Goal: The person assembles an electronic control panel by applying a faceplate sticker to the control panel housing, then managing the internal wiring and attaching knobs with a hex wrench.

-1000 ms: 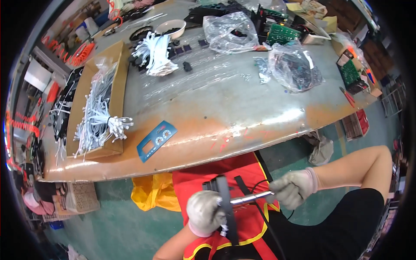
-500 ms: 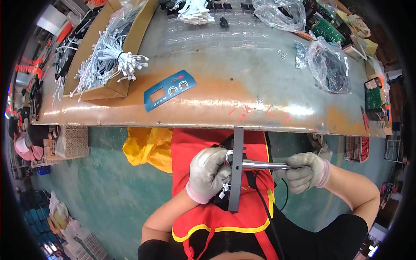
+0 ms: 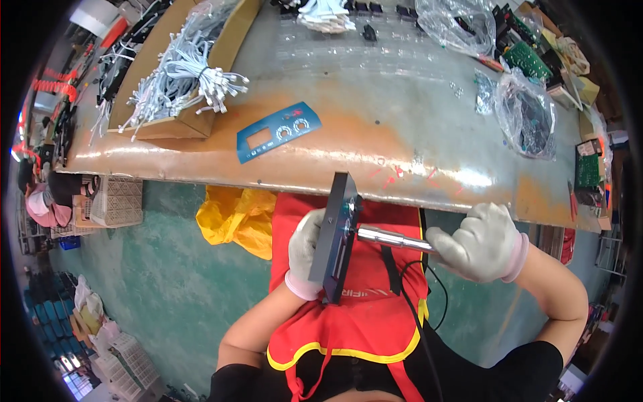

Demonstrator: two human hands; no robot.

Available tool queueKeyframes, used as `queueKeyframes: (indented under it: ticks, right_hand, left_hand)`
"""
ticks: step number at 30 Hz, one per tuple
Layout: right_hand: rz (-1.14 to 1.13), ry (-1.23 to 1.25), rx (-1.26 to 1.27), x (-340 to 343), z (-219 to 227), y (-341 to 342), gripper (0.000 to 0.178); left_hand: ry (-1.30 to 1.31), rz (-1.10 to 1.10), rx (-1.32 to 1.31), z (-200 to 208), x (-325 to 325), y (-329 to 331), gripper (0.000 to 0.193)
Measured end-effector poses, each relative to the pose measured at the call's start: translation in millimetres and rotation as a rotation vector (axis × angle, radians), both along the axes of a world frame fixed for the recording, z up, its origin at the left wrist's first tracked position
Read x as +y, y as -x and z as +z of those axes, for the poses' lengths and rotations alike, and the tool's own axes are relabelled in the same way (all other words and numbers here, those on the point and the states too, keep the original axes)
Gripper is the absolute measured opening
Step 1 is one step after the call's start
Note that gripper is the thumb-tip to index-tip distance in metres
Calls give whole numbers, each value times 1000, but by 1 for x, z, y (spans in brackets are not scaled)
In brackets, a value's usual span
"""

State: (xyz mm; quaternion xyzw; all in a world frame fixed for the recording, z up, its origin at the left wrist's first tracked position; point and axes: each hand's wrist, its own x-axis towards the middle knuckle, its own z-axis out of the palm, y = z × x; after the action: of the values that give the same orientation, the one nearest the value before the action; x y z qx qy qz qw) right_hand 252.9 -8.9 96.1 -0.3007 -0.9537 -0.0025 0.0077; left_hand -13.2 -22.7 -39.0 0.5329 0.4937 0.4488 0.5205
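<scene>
My left hand point(image 3: 305, 251), in a grey work glove, is wrapped round the back of a flat black panel housing point(image 3: 328, 234) held tilted above my lap. A chrome socket driver point(image 3: 395, 238) reaches sideways from the panel's right face. My right hand point(image 3: 479, 244), also gloved, is closed loosely about the driver's outer end, the thumb along the shaft and the fingers lifted and curled. The grip end is hidden by that hand. A blue faceplate point(image 3: 276, 119) with a rectangular window and two dial rings lies on the metal table point(image 3: 348, 144) beyond.
An open cardboard box point(image 3: 164, 129) of white cable bundles stands at the table's left. Plastic bags point(image 3: 526, 114) and green circuit boards point(image 3: 526, 61) lie at the right. A yellow bag point(image 3: 238, 221) is below the table edge, and a black cord point(image 3: 445, 301) hangs by my lap.
The black panel has turned, so its right face now shows. My right hand has opened up from a tighter fist, its fingers rising. The whole view has shifted slightly.
</scene>
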Motion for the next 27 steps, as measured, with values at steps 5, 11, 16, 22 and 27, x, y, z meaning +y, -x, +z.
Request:
queueKeyframes:
  ticks: [5, 11, 16, 22, 27]
  right_hand:
    - [102, -136, -36, -1, 0, 5, 26]
    - [-612, 1215, 459, -24, 5, 15, 32]
    - [-595, 1211, 461, -14, 5, 11, 30]
    - [14, 151, -157, -6, 23, 20, 15]
    - [179, -62, -92, -5, 9, 15, 16]
  left_hand:
    - [-5, -40, -94, 11, -9, -3, 22]
    - [-178, -22, -48, 9, -23, -2, 20]
    - [-217, -69, 61, 11, -18, -2, 24]
    - [-12, -89, -63, -1, -23, 4, 26]
    - [34, -101, -116, -4, -24, 3, 27]
